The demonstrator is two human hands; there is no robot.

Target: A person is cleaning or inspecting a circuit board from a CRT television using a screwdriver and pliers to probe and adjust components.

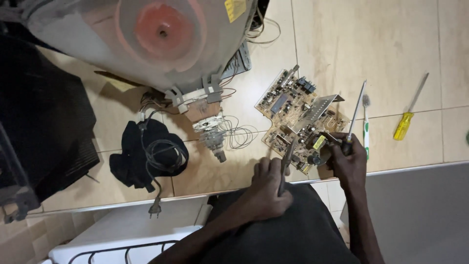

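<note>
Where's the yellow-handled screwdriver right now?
In the head view, the yellow-handled screwdriver lies on the tiled floor at the far right, beyond the toothbrush and right of the circuit board.

The floor [371, 49] is light tan tile with thin pale lines between the squares. The board [293, 115] is tan too, dotted with small black, grey and yellow parts. At 3 o'clock from it lies a screwdriver [409, 115] with a bright yellow handle. The brush [366, 128] beside the board is white and green. At 9 o'clock, the cloth [128, 146] is black. At 12 o'clock, the tube [146, 39] is grey with a red round spot and a yellow sticker.
</note>
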